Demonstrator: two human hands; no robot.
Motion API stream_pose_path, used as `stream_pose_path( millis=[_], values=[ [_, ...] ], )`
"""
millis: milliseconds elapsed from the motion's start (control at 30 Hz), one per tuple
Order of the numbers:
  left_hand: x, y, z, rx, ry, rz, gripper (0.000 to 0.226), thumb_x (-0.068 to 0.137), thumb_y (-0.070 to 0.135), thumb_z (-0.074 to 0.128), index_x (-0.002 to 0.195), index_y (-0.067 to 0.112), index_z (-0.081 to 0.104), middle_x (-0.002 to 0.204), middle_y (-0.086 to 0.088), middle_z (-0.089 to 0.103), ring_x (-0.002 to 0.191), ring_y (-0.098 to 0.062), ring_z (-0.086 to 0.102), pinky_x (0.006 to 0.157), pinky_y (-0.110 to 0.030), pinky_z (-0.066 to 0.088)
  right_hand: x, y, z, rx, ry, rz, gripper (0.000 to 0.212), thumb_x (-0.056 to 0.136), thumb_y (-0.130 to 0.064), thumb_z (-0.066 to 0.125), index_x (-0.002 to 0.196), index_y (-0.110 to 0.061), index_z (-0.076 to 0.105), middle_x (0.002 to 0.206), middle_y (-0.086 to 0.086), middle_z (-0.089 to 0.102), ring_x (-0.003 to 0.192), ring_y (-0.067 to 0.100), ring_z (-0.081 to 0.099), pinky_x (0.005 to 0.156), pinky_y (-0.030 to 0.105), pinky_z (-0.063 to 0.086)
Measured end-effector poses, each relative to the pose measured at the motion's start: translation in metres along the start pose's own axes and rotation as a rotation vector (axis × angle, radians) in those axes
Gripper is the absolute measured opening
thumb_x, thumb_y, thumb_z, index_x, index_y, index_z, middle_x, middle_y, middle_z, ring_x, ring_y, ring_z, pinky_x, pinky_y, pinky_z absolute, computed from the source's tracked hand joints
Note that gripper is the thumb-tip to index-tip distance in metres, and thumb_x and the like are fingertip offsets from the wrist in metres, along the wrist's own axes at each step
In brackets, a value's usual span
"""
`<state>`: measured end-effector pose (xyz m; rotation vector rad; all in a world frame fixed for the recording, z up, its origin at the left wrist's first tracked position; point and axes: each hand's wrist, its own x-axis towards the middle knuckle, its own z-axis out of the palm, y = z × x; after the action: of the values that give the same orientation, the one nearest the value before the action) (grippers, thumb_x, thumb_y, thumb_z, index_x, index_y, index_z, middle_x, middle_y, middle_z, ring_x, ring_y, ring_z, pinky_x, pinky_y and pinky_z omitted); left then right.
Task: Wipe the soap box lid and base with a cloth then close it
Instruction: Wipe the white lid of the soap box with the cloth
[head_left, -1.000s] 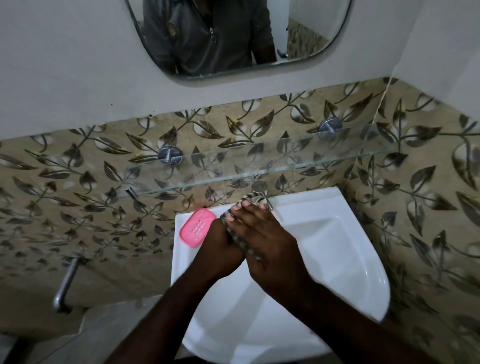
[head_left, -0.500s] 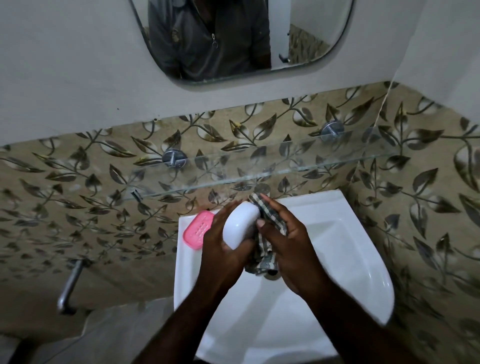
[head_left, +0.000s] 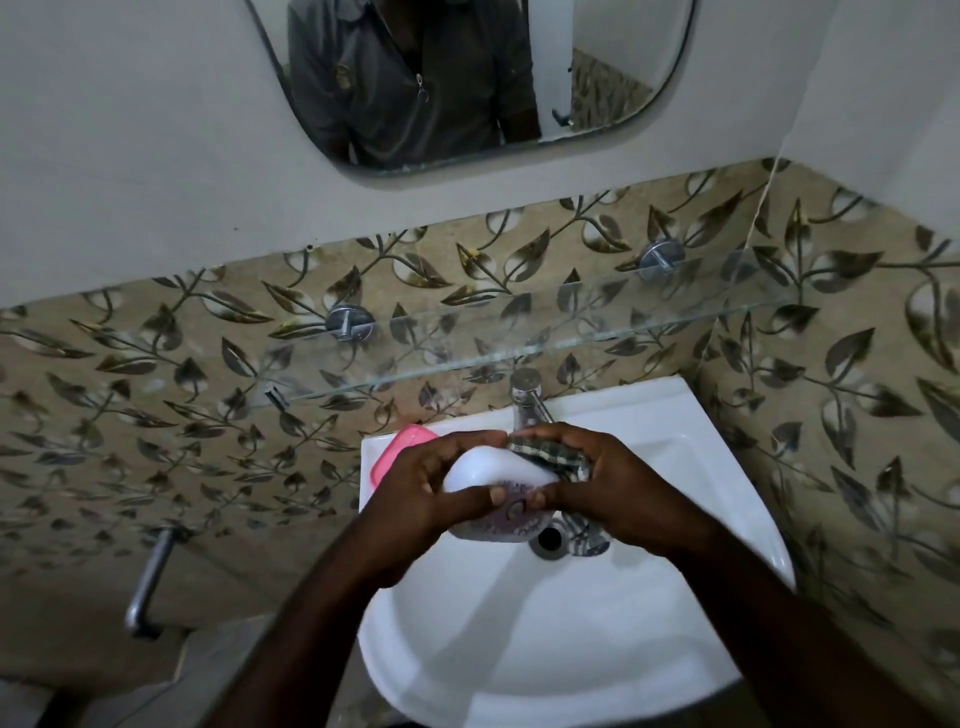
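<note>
The white soap box part (head_left: 496, 467) is held over the sink (head_left: 727, 467) so drips fall in. The left hand (head_left: 421, 486) grip is clamped on it to keep it still; the right hand (head_left: 618, 483) is shut on the cloth (head_left: 545, 451) & pressed to its far edge for rubbing. The pink part (head_left: 397, 449) is parked on the sink's far-left rim, out of the way.

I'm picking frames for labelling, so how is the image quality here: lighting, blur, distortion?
Head view: dim, uneven light, the forearms nearly black against the bright white sink; the left hand, right hand and cloth are slightly motion-soft; wide-angle bending curves the glass shelf and wall edges; the white soap box piece is near blown out, its detail lost.
</note>
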<state>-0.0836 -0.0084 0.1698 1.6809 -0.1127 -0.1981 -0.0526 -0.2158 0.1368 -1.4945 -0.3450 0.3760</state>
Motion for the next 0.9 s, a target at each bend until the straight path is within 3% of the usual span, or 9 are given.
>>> stream_pose_path(
  millis=[133,300,400,467,567,700,767,833,900],
  values=[
    [0.001,0.005,-0.002,0.342,-0.055,-0.173,0.068,0.066,0.022,0.088,0.123,0.031,0.052,0.114,0.015,0.065,0.103,-0.006,0.064,0.079,-0.016,0.052,0.003,-0.003,-0.002,-0.228,-0.052,0.006,0.052,0.074,0.003,0.079,0.116,-0.026,0.067,0.118,-0.011,0.07,0.111,0.004,0.064,0.094,0.025,0.052],
    [-0.001,-0.005,-0.002,0.064,-0.172,-0.185,0.043,0.069,-0.004,0.078,0.11,0.008,0.071,0.11,-0.019,0.071,0.097,-0.028,0.068,0.09,-0.043,0.052,0.011,-0.012,-0.005,-0.254,-0.067,-0.016,0.051,0.073,0.012,0.074,0.115,-0.017,0.068,0.116,-0.009,0.071,0.11,0.005,0.065,0.091,0.022,0.052],
    [0.002,-0.009,-0.002,0.084,-0.103,-0.161,0.031,0.069,0.0,0.074,0.1,0.004,0.073,0.087,-0.014,0.073,0.074,-0.024,0.066,0.071,-0.038,0.055,0.01,-0.016,-0.006,-0.097,-0.084,-0.009,0.042,0.082,0.011,0.068,0.116,-0.012,0.068,0.117,-0.003,0.072,0.113,0.009,0.065,0.096,0.025,0.051],
    [0.003,-0.008,0.001,0.225,-0.01,-0.122,0.021,0.07,0.008,0.071,0.09,0.003,0.073,0.07,-0.006,0.07,0.061,-0.016,0.061,0.06,-0.029,0.049,0.011,-0.015,-0.005,-0.044,0.078,-0.037,0.036,0.088,0.008,0.061,0.114,-0.014,0.069,0.113,-0.004,0.073,0.11,0.007,0.065,0.098,0.026,0.05],
    [0.009,-0.01,0.009,0.405,0.117,-0.06,0.01,0.076,0.012,0.072,0.08,0.003,0.07,0.06,-0.002,0.061,0.05,-0.009,0.049,0.051,-0.025,0.039,0.01,-0.012,0.019,-0.29,0.398,-0.117,0.047,0.086,0.01,0.05,0.117,-0.02,0.069,0.117,-0.01,0.07,0.106,0.006,0.064,0.101,0.036,0.049],
    [0.013,-0.014,0.018,0.337,0.165,0.033,0.013,0.075,0.013,0.066,0.087,0.009,0.068,0.08,-0.009,0.072,0.069,-0.021,0.063,0.06,-0.042,0.052,-0.001,0.0,0.07,-0.75,0.278,-0.551,0.055,0.08,0.0,0.036,0.128,-0.009,0.061,0.131,0.01,0.061,0.128,0.022,0.044,0.116,0.024,0.025],
    [0.011,-0.011,0.02,0.273,0.165,0.071,0.012,0.073,0.007,0.066,0.085,0.003,0.066,0.076,-0.014,0.07,0.066,-0.019,0.058,0.057,-0.036,0.047,0.0,0.008,0.059,-0.887,0.232,-0.671,0.057,0.082,0.002,0.037,0.134,-0.011,0.055,0.138,0.012,0.056,0.135,0.029,0.041,0.118,0.033,0.025],
    [0.011,-0.01,0.024,0.257,0.171,0.064,0.013,0.072,0.001,0.07,0.07,0.002,0.057,0.061,-0.004,0.054,0.054,-0.012,0.042,0.05,-0.028,0.035,0.006,0.015,0.04,-0.869,0.307,-0.67,0.056,0.082,0.002,0.039,0.133,-0.011,0.057,0.138,0.009,0.057,0.136,0.027,0.044,0.116,0.041,0.031],
    [0.012,-0.008,0.032,0.301,0.223,0.057,0.023,0.074,-0.004,0.069,0.064,0.003,0.05,0.06,0.0,0.045,0.05,-0.008,0.035,0.047,-0.026,0.03,0.013,0.01,0.036,-0.716,0.411,-0.513,0.057,0.078,-0.002,0.041,0.13,-0.014,0.061,0.137,0.002,0.058,0.137,0.017,0.042,0.113,0.042,0.036]
  ],
)
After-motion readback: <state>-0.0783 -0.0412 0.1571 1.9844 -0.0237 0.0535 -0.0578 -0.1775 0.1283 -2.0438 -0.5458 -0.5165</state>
